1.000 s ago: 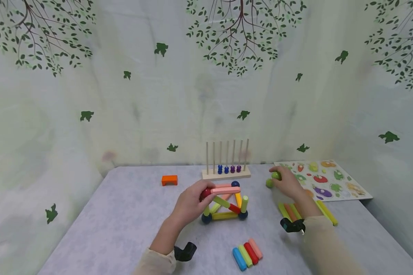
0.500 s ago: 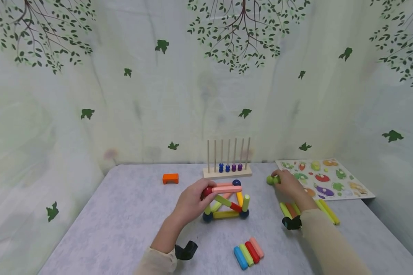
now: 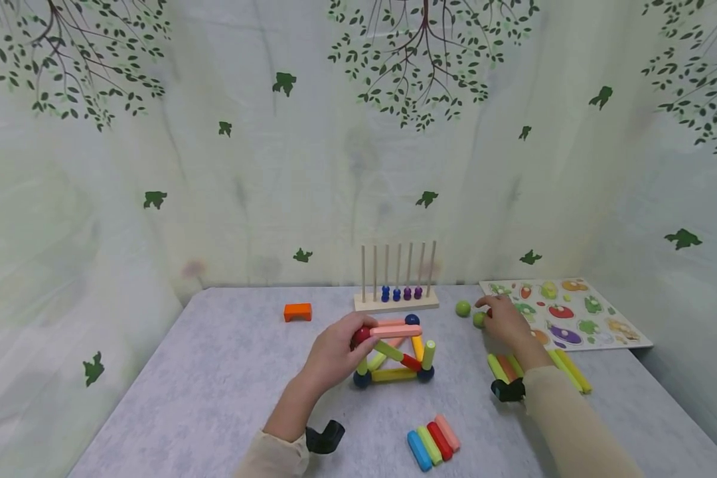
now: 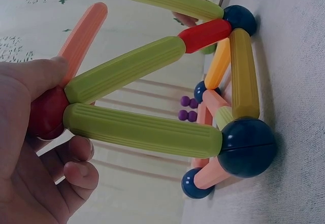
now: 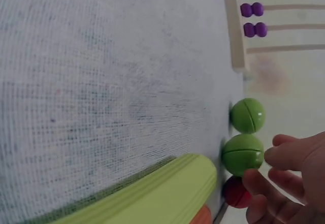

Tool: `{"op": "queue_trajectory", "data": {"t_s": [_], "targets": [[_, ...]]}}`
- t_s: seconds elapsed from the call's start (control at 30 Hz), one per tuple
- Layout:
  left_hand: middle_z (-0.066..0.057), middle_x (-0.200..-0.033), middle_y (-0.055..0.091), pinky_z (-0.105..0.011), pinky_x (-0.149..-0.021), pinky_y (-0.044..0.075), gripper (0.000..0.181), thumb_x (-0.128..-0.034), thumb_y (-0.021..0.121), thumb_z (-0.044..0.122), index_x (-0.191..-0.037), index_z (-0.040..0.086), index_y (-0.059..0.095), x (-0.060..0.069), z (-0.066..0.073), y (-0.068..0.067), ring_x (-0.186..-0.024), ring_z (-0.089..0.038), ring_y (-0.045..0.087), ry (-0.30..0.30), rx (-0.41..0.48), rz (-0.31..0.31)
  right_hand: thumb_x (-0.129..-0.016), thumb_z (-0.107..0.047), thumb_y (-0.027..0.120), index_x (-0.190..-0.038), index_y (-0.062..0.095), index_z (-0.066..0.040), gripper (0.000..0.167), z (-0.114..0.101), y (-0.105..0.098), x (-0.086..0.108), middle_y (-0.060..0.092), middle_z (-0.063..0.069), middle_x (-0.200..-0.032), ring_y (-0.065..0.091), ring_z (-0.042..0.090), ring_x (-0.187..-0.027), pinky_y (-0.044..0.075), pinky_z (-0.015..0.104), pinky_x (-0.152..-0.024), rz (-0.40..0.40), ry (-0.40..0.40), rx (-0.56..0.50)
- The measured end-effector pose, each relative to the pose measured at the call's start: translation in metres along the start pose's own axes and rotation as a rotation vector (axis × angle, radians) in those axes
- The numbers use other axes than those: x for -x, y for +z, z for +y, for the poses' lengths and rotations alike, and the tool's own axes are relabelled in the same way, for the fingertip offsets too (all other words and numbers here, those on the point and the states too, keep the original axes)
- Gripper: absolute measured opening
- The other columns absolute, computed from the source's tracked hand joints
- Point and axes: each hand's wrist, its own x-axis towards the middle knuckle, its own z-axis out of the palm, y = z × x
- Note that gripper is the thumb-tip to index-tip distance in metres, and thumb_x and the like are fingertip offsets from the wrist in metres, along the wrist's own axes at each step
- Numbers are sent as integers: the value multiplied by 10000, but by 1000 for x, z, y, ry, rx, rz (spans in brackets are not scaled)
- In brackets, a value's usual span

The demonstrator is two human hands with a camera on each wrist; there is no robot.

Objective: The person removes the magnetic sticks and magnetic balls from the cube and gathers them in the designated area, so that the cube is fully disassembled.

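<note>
My left hand (image 3: 334, 352) grips a red ball (image 4: 48, 112) with thumb and fingers. That ball is the top corner of a built frame of magnetic sticks and balls. A pink stick (image 3: 396, 331) and two light green sticks meet at it; one green stick (image 4: 144, 130) runs down to a dark blue ball (image 4: 248, 148) on the table. My right hand (image 3: 508, 325) is at the back right, its fingers loosely bent beside a green ball (image 5: 244, 154) and a red ball (image 5: 236, 192). A fingertip seems to touch the green ball. Another green ball (image 3: 463, 308) lies apart from the fingers.
A bead counting rack (image 3: 396, 303) stands behind the frame. An orange block (image 3: 297, 312) lies to the left. Several short sticks (image 3: 433, 443) lie in front, and longer sticks (image 3: 567, 368) lie under the right forearm. A vegetable picture board (image 3: 609, 325) is at the back right.
The two green balls were together at my right fingers; one now lies apart to the left, and the red ball shows by the fingers. My left hand still holds its red ball.
</note>
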Motion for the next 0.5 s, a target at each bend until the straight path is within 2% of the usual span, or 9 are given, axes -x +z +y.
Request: {"op": "queue_trajectory", "data": {"t_s": [0.1,0.27,0.37,0.5], "targets": [[81,-905,582,-180,-646,480,231,-952,688,283,-1166,206,649,0,0,1,-751,-96,512,-1,4,-2,-987,-108,526,-1340,553,-91,355,-4,-2,5,412,246,-1367,525,354,-1058,493,514,-876,61,4,-30],[83,-909,586,-178,-652,485,230,-951,690,282,-1165,207,652,0,0,1,-748,-96,514,-5,0,1,-997,-124,542,-1330,564,-92,335,-20,-5,19,475,222,-1376,557,320,-1017,501,422,-807,130,-95,-119],[82,-906,585,-178,-649,484,228,-951,689,283,-1162,204,652,0,1,1,-745,-95,512,-3,-1,0,-1006,-138,545,-1315,576,-93,313,-37,-5,31,537,195,-1336,596,284,-951,499,347,-738,117,-133,-217],[83,-910,587,-178,-649,482,222,-950,690,281,-1156,206,653,0,1,1,-745,-94,511,-1,0,2,-1025,-207,549,-1305,587,-117,297,-62,-2,49,609,140,-1263,631,263,-884,514,304,-697,51,-155,-369]]}}
